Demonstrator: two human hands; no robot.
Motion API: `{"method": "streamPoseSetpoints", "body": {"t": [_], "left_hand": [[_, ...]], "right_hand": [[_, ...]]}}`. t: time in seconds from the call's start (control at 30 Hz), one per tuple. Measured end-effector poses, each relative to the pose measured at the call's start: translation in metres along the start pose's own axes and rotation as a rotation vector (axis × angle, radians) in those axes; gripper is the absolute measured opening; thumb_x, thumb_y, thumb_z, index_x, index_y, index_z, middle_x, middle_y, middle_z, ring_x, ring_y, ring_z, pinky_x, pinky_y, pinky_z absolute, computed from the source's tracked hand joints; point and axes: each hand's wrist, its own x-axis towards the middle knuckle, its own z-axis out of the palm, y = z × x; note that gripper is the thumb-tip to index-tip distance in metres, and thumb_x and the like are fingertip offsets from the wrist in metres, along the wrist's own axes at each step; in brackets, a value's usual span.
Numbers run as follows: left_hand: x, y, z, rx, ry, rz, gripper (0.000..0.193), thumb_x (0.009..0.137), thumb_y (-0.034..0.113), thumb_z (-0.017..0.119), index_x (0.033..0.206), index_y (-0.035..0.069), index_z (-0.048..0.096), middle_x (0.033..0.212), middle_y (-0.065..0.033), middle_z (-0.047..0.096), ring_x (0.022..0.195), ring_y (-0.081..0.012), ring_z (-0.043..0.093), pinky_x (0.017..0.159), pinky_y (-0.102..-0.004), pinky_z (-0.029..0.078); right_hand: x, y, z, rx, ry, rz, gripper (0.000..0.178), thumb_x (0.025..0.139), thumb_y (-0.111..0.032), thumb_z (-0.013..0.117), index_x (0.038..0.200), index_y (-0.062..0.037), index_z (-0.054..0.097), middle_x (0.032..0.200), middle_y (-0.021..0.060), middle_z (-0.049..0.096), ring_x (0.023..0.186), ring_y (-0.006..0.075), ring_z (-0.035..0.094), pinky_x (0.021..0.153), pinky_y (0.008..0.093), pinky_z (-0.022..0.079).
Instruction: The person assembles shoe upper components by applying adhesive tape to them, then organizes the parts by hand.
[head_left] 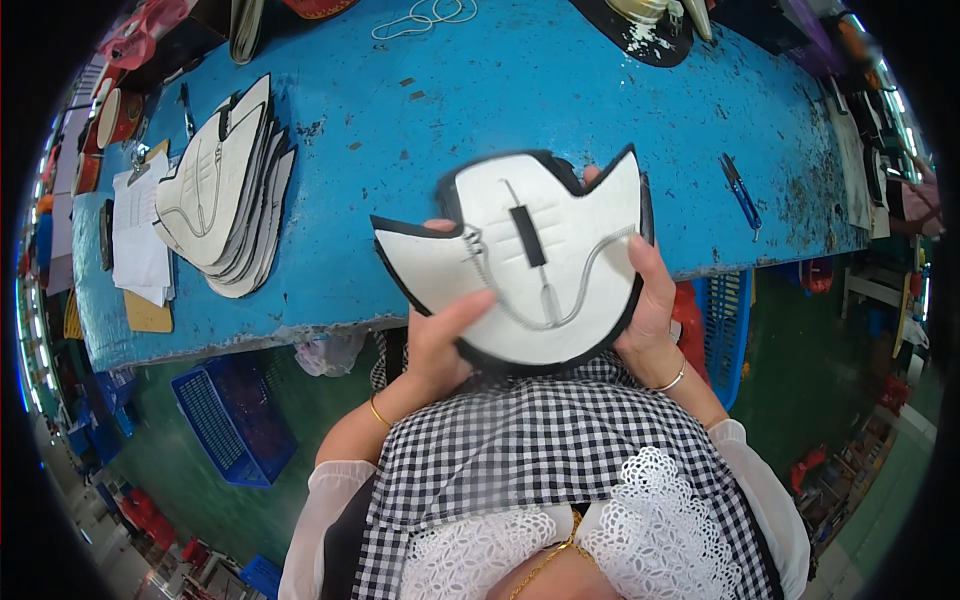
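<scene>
A white winged panel with a black edge is held up in front of me, just over the table's near edge. It may be more than one layer thick. A dark rectangular tab sits at its middle, and grey curved stitching runs across its face. My left hand is closed on its left side, thumb on the white face, fingertips showing at the far edge. My right hand grips the right side, thumb on top, with some fingers hidden behind.
On the blue table, a pile of similar panels lies left beside papers on a clipboard. A dark blue slim tool lies right. White cord lies far back. Blue crates stand below the table.
</scene>
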Motion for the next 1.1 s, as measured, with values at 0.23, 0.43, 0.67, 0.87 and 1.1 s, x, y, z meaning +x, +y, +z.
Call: {"method": "streamPoseSetpoints", "body": {"t": [0.23, 0.43, 0.67, 0.87, 1.1], "left_hand": [[0.015, 0.014, -0.014, -0.398, -0.02, -0.163, 0.072, 0.069, -0.001, 0.056, 0.137, 0.019, 0.043, 0.134, -0.0148, 0.054, 0.124, -0.0358, 0.054, 0.107, -0.0518, 0.044], [0.01, 0.002, -0.025, -0.418, 0.033, -0.047, 0.074, 0.062, 0.016, 0.06, 0.134, 0.022, 0.047, 0.135, -0.0104, 0.056, 0.125, -0.0336, 0.055, 0.105, -0.0518, 0.048], [0.016, -0.007, -0.048, -0.495, -0.12, -0.004, 0.072, 0.057, 0.016, 0.062, 0.126, 0.025, 0.046, 0.132, -0.0077, 0.056, 0.127, -0.0351, 0.052, 0.103, -0.0568, 0.049], [0.019, -0.013, -0.045, -0.518, -0.195, 0.079, 0.07, 0.067, 0.02, 0.063, 0.134, 0.022, 0.04, 0.137, -0.0134, 0.053, 0.124, -0.0382, 0.056, 0.1, -0.0597, 0.051], [0.021, -0.014, -0.05, -0.465, -0.282, 0.02, 0.073, 0.064, 0.018, 0.064, 0.134, 0.018, 0.042, 0.138, -0.0153, 0.052, 0.127, -0.0376, 0.053, 0.102, -0.0585, 0.05]], "right_hand": [[0.003, -0.012, 0.006, 0.136, -0.137, -0.065, 0.07, 0.099, -0.027, 0.05, 0.155, -0.0069, 0.015, 0.153, 0.0167, 0.035, 0.136, 0.0268, 0.044, 0.114, 0.0409, 0.037], [-0.006, -0.013, -0.011, -0.141, -0.001, 0.001, 0.033, 0.101, -0.008, 0.049, 0.133, 0.0008, 0.051, 0.127, 0.0085, 0.06, 0.113, 0.0134, 0.059, 0.098, 0.0281, 0.047], [-0.012, -0.024, -0.015, -0.731, -0.12, -0.403, 0.002, 0.095, -0.002, 0.062, 0.095, 0.0004, 0.062, 0.09, 0.0007, 0.06, 0.082, 0.0067, 0.057, 0.071, 0.0232, 0.049], [-0.017, -0.038, -0.001, -0.569, -0.086, -0.219, 0.009, 0.097, -0.005, 0.06, 0.092, 0.0013, 0.064, 0.077, 0.0025, 0.062, 0.061, 0.0064, 0.057, 0.053, 0.0214, 0.046], [0.004, -0.033, -0.005, -0.577, 0.02, -0.242, 0.014, 0.099, -0.01, 0.058, 0.099, 0.0018, 0.067, 0.08, 0.0018, 0.064, 0.071, 0.0065, 0.059, 0.06, 0.0194, 0.047]]}}
